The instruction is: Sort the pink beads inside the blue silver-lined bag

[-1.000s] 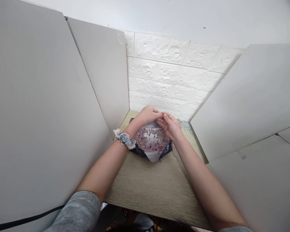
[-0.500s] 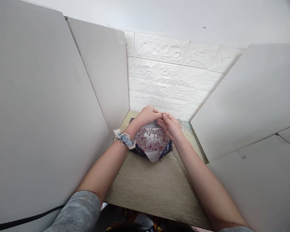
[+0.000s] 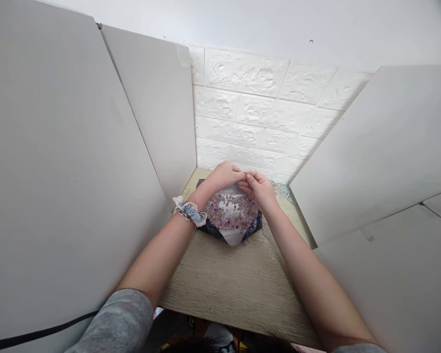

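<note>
Over the far part of the table, my left hand (image 3: 226,174) and my right hand (image 3: 259,190) meet at the fingertips. Both are closed in a pinch; whatever lies between the fingers is too small to make out. Below them many small pink, red and clear beads (image 3: 224,218) lie spread on a whitish sheet (image 3: 234,239). The sheet rests over a dark blue patterned piece (image 3: 255,226), whose edges show at its sides. Just beyond my right hand is a clump of pale green-blue beads or strands (image 3: 281,190), partly hidden.
The wooden table (image 3: 235,284) sits in a narrow space. White panels stand at the left (image 3: 150,98) and the right (image 3: 371,147), close to my forearms. A white brick-patterned wall (image 3: 250,117) closes the back. A black cable (image 3: 40,334) runs at lower left.
My right hand's lower fingers have curled in slightly. Both hands otherwise stay in the same place, fingertips together, and the beads look unmoved.
</note>
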Demonstrator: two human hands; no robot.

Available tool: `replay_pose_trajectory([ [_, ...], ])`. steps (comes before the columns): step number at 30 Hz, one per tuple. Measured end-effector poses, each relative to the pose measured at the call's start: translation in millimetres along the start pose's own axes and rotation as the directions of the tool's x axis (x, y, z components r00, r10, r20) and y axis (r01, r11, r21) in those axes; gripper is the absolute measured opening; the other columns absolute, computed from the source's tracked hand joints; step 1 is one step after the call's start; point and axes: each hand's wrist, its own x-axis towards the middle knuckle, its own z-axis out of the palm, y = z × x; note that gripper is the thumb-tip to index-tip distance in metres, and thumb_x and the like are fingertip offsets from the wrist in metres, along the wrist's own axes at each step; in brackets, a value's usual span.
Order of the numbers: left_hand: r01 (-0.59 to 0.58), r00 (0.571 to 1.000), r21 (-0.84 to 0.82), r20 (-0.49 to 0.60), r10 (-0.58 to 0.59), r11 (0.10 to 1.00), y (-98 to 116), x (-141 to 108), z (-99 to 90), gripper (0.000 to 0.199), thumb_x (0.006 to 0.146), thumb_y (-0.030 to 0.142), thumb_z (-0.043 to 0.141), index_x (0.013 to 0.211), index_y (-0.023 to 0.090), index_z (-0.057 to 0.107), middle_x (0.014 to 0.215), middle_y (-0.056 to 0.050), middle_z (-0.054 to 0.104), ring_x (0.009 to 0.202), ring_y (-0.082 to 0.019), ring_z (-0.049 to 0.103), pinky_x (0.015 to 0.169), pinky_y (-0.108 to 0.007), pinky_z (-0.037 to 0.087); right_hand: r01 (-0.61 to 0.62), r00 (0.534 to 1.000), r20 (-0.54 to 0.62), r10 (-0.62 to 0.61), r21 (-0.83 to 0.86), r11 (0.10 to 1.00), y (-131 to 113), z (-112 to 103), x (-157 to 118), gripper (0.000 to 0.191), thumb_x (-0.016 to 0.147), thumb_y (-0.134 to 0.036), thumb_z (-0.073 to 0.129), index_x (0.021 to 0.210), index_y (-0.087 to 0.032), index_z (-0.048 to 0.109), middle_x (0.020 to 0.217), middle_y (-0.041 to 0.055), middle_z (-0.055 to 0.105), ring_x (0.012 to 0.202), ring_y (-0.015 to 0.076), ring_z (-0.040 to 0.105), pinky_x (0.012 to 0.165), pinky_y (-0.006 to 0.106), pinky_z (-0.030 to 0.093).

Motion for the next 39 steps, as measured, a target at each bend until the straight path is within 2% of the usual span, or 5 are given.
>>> replay_pose_trajectory([
  [16,0.005,1.0,0.041,0.018,-0.006,0.999,-0.6,0.8,0.0,0.029,0.059,0.032,0.047,0.041,0.016,0.031,0.042,0.004,0.022,0.043,-0.005,0.017,0.04,-0.022,0.01,0.025,1.0,0.001,-0.025,-0.091,0.996,3.1,-3.0,2.0,0.022,0.065,-0.032,0.058,0.079,-0.016,0.054,0.069,-0.0004,0.059,0.061,0.0085,0.059,0.063,0.022,0.049],
  [27,0.039,0.998,0.105,0.041,-0.043,0.994,-3.9,3.0,-3.2,0.028,0.062,0.032,0.046,0.042,0.015,0.039,0.04,0.004,0.026,0.039,-0.005,0.021,0.04,-0.023,0.013,0.149,0.989,0.054,-0.139,-0.416,0.897,-0.1,-8.5,4.1,0.021,0.068,-0.034,0.053,0.08,-0.017,0.055,0.075,0.0024,0.06,0.065,0.0131,0.059,0.063,0.027,0.049],
  [33,0.009,0.995,0.163,0.099,-0.025,0.987,-5.0,3.3,-6.3,0.03,0.065,0.035,0.044,0.044,0.014,0.042,0.04,0.004,0.028,0.038,-0.004,0.022,0.039,-0.022,0.015,0.255,0.966,0.133,-0.221,-0.62,0.742,-4.8,-11.6,2.3,0.021,0.071,-0.034,0.049,0.08,-0.017,0.056,0.073,0.0028,0.061,0.067,0.0146,0.059,0.064,0.028,0.046],
  [36,0.001,0.992,0.181,0.125,-0.024,0.983,-5.0,2.7,-7.8,0.032,0.066,0.036,0.045,0.044,0.013,0.046,0.039,0.004,0.033,0.037,-0.004,0.024,0.04,-0.021,0.017,0.32,0.945,0.203,-0.258,-0.737,0.595,-10.9,-12.6,0.3,0.018,0.072,-0.03,0.048,0.079,-0.018,0.059,0.07,0.0017,0.062,0.066,0.0131,0.057,0.062,0.025,0.043],
  [39,0.017,0.986,0.161,0.162,-0.043,0.987,-5.1,3.1,-7.4,0.034,0.068,0.039,0.045,0.048,0.012,0.054,0.043,0.001,0.046,0.037,-0.004,0.03,0.042,-0.021,0.024,0.372,0.919,0.265,-0.292,-0.826,0.423,-17.6,-11.8,-2.1,0.017,0.073,-0.027,0.046,0.074,-0.018,0.06,0.067,0.0003,0.06,0.06,0.0111,0.052,0.059,0.023,0.038],
])
